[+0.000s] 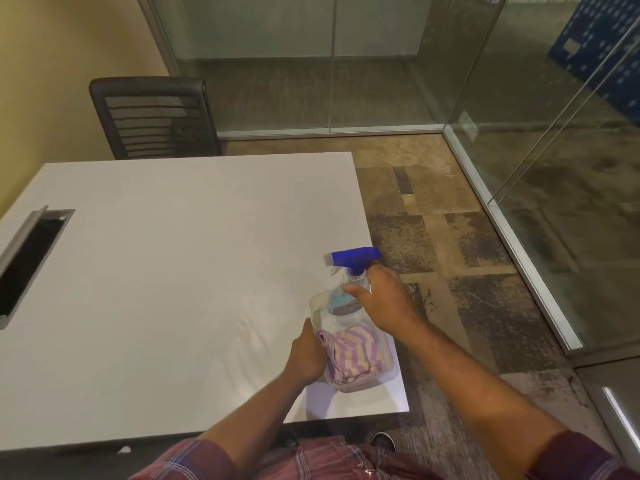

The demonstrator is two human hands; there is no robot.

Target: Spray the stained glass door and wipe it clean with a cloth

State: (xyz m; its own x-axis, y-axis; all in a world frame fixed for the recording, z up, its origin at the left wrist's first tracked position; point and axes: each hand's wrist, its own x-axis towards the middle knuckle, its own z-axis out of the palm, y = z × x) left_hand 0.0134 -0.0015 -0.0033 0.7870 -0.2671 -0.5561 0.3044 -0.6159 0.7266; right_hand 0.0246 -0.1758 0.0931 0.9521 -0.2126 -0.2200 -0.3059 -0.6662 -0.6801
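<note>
Spray bottle (343, 299), clear with a blue trigger head, stands at the far end of a clear plastic tray (360, 386). The right hand (384, 296) is wrapped round its neck and shoulder, thumb on the near side. That is a sound place to hold it: the plastic is smooth and could slip lower down, the liquid probably gives it some weight, and the trigger sits just above the fingers.

The left hand (306, 351) lies against the left edge of the folded purple-striped cloth (353, 351) at the tray's near end. Its fingers are hidden, so it cannot be told whether it grips the cloth or the tray wall. The cloth looks soft and light and will probably unfold unless it is gathered whole.

The tray sits on the near right corner of the white worktop (173, 254). The glass panels (554, 150) stand well apart, far and right.
</note>
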